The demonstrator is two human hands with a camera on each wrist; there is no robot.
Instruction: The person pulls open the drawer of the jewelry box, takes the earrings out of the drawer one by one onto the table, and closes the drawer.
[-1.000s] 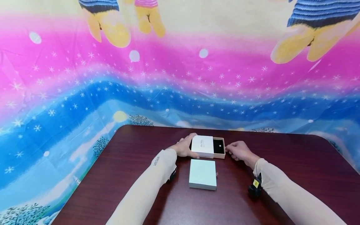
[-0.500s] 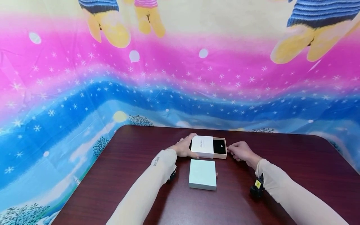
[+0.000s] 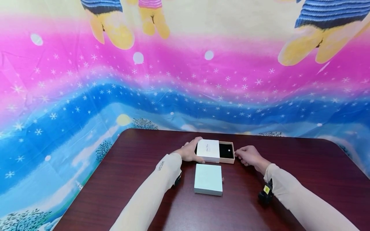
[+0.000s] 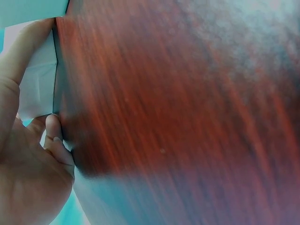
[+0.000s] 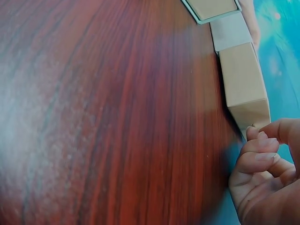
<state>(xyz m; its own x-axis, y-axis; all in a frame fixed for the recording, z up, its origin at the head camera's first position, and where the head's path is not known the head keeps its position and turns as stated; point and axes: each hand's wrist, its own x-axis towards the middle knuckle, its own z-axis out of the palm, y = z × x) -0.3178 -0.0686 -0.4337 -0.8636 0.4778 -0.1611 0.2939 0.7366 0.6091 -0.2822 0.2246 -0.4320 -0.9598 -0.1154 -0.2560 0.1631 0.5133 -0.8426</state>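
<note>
A white box sleeve (image 3: 207,150) with small print lies near the table's far edge. My left hand (image 3: 190,150) grips it from the left, thumb along the near side; in the left wrist view the thumb and fingers span the sleeve (image 4: 40,84). From the sleeve's right end a tan drawer (image 3: 226,161) sticks out, lined in black with a small white round thing (image 3: 229,150) on the lining. My right hand (image 3: 249,156) pinches at the drawer's outer end, fingers curled; the right wrist view shows its fingertips at the end of the drawer (image 5: 241,75). What they pinch is mostly hidden.
A pale mint box (image 3: 208,179) lies just nearer than the white sleeve, a small tab (image 3: 223,180) at its right side. Both stand on a dark red-brown table (image 3: 138,199). Behind the table hangs a colourful printed cloth (image 3: 185,80).
The right hand has moved a little to the right, and the drawer has slid slightly further out with it. The left hand, sleeve and mint box have stayed put.
</note>
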